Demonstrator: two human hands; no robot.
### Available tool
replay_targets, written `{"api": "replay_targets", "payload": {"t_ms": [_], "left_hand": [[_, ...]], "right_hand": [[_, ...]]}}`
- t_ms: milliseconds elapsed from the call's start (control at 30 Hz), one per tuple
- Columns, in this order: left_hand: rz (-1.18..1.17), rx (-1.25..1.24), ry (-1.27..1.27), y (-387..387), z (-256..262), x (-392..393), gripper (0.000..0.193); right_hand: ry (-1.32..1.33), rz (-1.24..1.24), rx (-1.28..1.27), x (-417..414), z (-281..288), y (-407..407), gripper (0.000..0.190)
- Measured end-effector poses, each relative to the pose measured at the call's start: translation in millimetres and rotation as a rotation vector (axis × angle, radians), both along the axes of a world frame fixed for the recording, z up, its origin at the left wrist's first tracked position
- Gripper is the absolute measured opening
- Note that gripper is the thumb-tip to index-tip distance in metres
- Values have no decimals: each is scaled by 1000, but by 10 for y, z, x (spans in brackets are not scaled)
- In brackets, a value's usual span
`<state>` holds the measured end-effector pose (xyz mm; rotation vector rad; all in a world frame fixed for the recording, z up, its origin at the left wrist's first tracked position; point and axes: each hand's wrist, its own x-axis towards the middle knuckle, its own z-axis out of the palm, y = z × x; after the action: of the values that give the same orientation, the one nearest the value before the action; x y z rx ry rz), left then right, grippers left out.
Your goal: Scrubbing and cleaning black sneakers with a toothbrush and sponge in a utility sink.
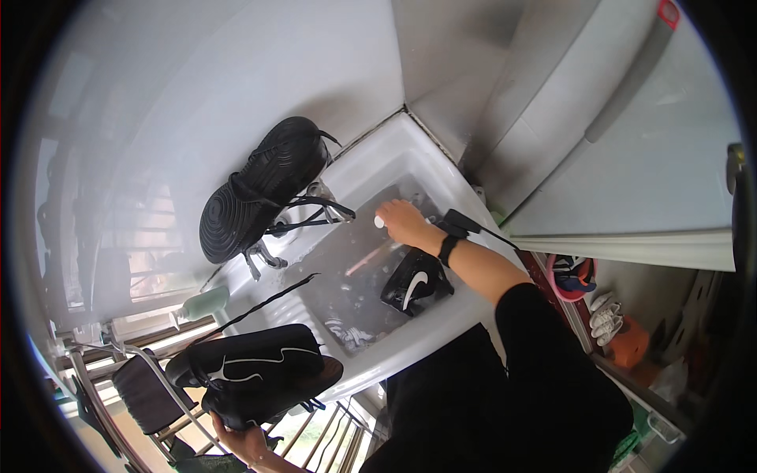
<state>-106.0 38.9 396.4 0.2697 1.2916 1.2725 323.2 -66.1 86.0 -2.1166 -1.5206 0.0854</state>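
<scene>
A white sink [355, 378] of greyish, bubbly water lies before me. Over the water, my right hand [405, 222] is closed around something with a rounded white end [379, 222]; the fist hides the rest. Just below that hand, a black sneaker [417, 284] with a white swoosh sits partly in the water. My left hand [242, 440] grips a black shoe [248, 408] at the sink's left end. Against it lies another black shoe [254, 358] with a white outlined swoosh and a long trailing lace. A black shoe [266, 189] leans sole outward against the wall over the taps.
A pale green bottle [207, 304] lies at the sink's back left corner. On the right rim rests a black object [460, 222] with a thin cord. A pink basin [551, 284], white shoes [606, 319] and an orange object [630, 343] are on the floor. Metal window bars [301, 434] stand at left.
</scene>
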Motion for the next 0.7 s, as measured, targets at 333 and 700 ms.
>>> {"api": "replay_targets", "payload": {"t_ms": [333, 700], "left_hand": [[-555, 143, -121, 155, -157, 47, 39], [-606, 317, 162, -231, -35, 602, 40]], "right_hand": [[702, -648, 567, -198, 926, -1099, 30], [454, -849, 451, -891, 1005, -2193, 32]]}}
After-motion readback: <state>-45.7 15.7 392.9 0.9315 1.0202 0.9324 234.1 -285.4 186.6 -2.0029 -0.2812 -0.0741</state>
